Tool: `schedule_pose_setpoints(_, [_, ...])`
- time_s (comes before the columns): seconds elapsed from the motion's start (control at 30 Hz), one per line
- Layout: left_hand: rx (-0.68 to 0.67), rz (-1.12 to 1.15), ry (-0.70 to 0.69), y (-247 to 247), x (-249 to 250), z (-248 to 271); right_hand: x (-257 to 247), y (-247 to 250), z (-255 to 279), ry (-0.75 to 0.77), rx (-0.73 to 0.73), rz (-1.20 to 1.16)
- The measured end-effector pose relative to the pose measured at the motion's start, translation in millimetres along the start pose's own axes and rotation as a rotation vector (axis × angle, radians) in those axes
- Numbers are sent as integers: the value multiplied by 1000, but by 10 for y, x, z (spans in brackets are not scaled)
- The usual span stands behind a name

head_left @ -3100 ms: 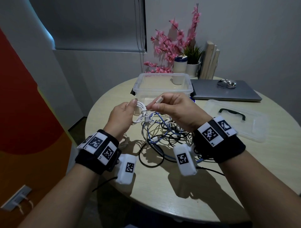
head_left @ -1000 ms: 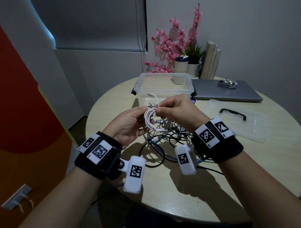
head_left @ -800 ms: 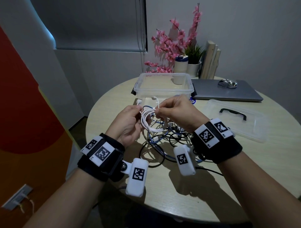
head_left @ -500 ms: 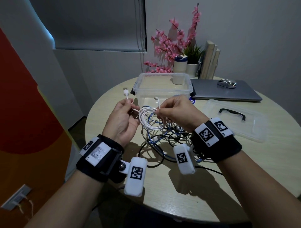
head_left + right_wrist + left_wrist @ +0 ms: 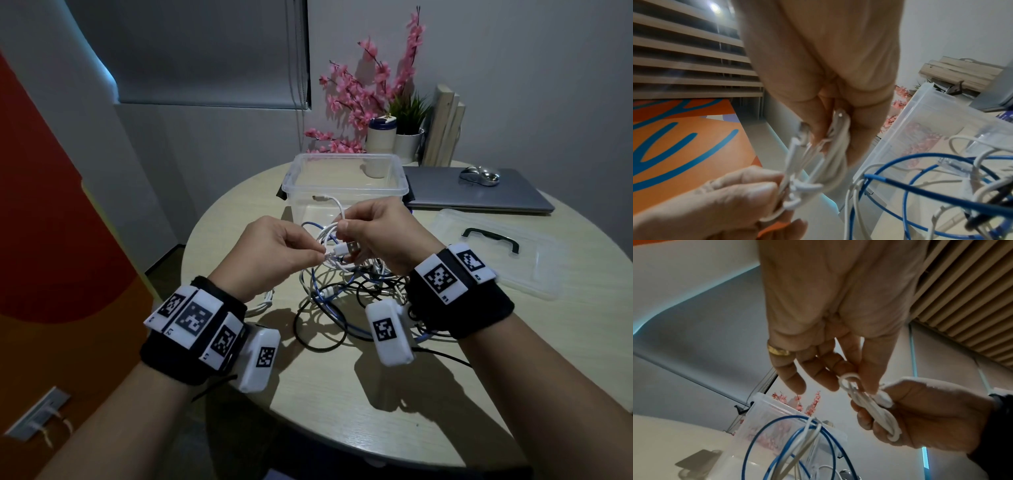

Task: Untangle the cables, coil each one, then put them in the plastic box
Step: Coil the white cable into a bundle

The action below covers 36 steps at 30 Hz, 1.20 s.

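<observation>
A small coil of white cable (image 5: 327,236) hangs above the table, gripped by my right hand (image 5: 346,229), and its silver USB plug (image 5: 349,247) sticks out below the thumb. My left hand (image 5: 318,256) pinches the cable's free end right against the coil. In the left wrist view the left fingertips (image 5: 869,386) pinch a small white loop (image 5: 850,381) while the right hand (image 5: 920,415) holds the bundle. The right wrist view shows the white coil (image 5: 835,146) in the right hand's fingers. Blue, black and white cables lie tangled (image 5: 342,294) on the table below. The clear plastic box (image 5: 346,186) stands open behind.
The box's clear lid (image 5: 496,253) with a black handle lies to the right on the round table (image 5: 342,394). A closed laptop (image 5: 479,200) with a mouse (image 5: 479,175) on it sits behind. Pink flowers, a cup and a plant pot stand at the far edge.
My left hand, which held the white cable's end out to the upper left, has brought it back in against the coil. The right hand keeps its grip on the coil.
</observation>
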<state>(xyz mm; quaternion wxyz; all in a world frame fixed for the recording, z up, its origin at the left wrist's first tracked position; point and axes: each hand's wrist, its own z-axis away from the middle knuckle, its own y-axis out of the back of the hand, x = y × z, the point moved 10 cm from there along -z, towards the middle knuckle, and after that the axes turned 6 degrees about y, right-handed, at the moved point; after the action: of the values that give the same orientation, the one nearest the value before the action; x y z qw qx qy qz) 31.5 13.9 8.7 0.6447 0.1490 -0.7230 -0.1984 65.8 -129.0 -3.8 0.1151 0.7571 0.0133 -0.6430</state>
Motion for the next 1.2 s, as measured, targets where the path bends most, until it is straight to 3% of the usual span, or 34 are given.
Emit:
schedule_pose_setpoints(0.37, [100, -146, 7, 7, -17, -62, 19, -70, 18, -31, -61, 41])
schedule_pose_setpoints(0.6, [42, 10, 93, -41, -75, -87, -17, -139, 42, 10, -121, 33])
schedule_pose_setpoints(0.87, [43, -156, 174, -113, -170, -138, 30, -191, 59, 30, -140, 63])
schedule_pose_setpoints(1.13, [94, -297, 77, -123, -80, -118, -3, -211, 53, 16, -134, 50])
schedule_pose_setpoints(1.2, [51, -158, 95, -178, -122, -123, 1, -221, 59, 5, -149, 19])
